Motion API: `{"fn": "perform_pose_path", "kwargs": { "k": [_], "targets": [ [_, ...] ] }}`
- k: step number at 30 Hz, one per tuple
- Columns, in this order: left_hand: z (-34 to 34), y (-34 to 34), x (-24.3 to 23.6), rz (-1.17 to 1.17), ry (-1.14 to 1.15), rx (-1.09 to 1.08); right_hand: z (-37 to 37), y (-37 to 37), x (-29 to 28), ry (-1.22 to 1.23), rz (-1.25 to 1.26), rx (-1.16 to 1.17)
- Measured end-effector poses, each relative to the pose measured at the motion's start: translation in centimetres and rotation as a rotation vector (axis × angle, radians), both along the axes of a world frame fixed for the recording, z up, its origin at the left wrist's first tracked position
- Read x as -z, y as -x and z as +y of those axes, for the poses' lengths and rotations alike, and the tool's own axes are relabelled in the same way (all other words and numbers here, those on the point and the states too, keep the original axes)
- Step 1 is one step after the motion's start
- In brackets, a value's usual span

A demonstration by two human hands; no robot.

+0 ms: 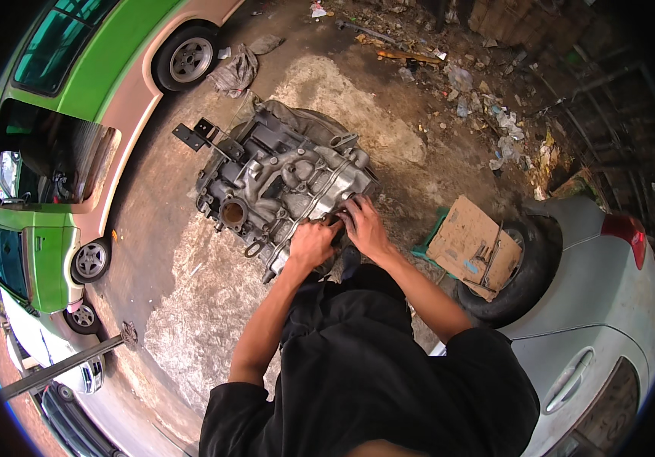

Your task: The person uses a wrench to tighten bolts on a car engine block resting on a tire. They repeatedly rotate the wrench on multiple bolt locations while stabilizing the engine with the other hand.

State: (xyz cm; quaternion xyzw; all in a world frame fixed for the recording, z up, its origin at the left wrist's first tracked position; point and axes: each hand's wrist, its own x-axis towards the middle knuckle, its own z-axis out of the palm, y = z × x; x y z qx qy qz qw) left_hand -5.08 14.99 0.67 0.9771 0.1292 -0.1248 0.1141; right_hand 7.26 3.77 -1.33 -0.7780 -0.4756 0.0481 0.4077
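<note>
A grey metal car engine [289,177] lies in front of me, with cast pipes across its top and a round brownish opening [232,213] at its left. At the near right side of the engine, my left hand [313,242] has its fingers curled against the edge. Close beside it, my right hand [365,227] bends its fingers over the same edge, the fingertips of both hands almost meeting. Whatever the fingers grip is small and dark, hidden between them. A black bracket with flat plates [194,134] sticks out at the engine's far left.
To the right, a piece of cardboard with tools [474,247] lies over a green tray and a loose tyre [529,282], next to a grey car [594,282]. A green van [114,76] stands at left. Litter [495,122] covers the ground at the far right.
</note>
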Motion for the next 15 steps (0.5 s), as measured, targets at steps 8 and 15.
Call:
{"fn": "perform_pose_path", "kwargs": {
  "k": [8,15],
  "targets": [
    [0.0,0.2,-0.1,-0.076,0.020,0.006,-1.0,-0.9,-0.3,-0.266,0.104,0.046],
    [0.0,0.3,0.0,-0.099,0.022,0.003,-0.6,-3.6,2.8,-0.508,1.172,0.359]
  ]
}}
